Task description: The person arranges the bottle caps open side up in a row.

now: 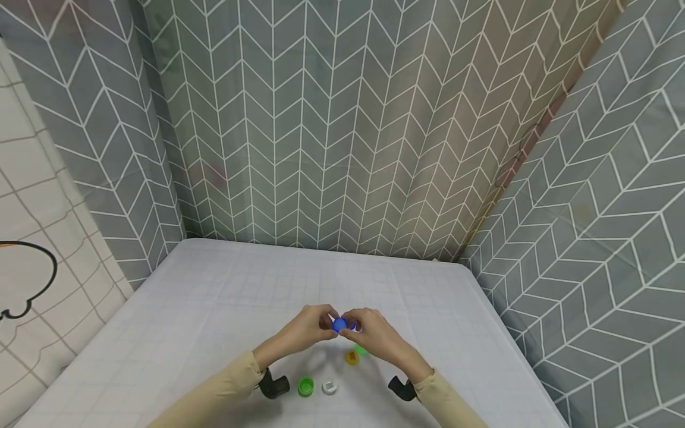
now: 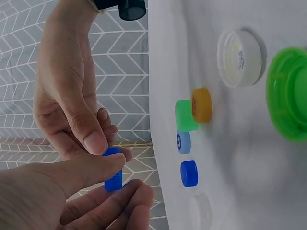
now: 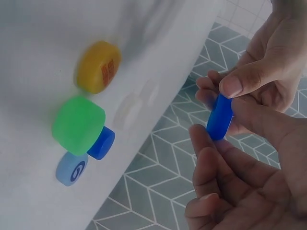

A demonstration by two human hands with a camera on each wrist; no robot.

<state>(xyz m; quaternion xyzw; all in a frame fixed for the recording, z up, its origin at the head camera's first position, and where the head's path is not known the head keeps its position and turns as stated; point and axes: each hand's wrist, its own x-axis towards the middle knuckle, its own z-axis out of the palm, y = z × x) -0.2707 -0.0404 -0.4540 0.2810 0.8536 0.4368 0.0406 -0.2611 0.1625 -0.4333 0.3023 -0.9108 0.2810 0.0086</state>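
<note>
A blue bottle cap (image 1: 339, 324) is held up over the white table between both hands. On its left side my left hand (image 1: 306, 330) pinches it with thumb and fingers. From the right, my right hand (image 1: 379, 336) also pinches the cap. The right wrist view shows the cap (image 3: 220, 117) tilted on edge, with the right thumb against it and the left thumb at its upper end. Beneath the hands lie a yellow cap (image 3: 98, 67), a light green cap (image 3: 79, 125), a pale blue cap (image 3: 72, 168) with a printed mark and a second blue cap (image 3: 102, 143).
Nearer the body, a green cap (image 1: 305, 387) and a white cap (image 1: 329, 387) lie hollow side up. Faint whitish caps show beyond the yellow one, such as a translucent cap (image 2: 200, 211). A patterned curtain (image 1: 321, 148) hangs behind the table (image 1: 241, 279).
</note>
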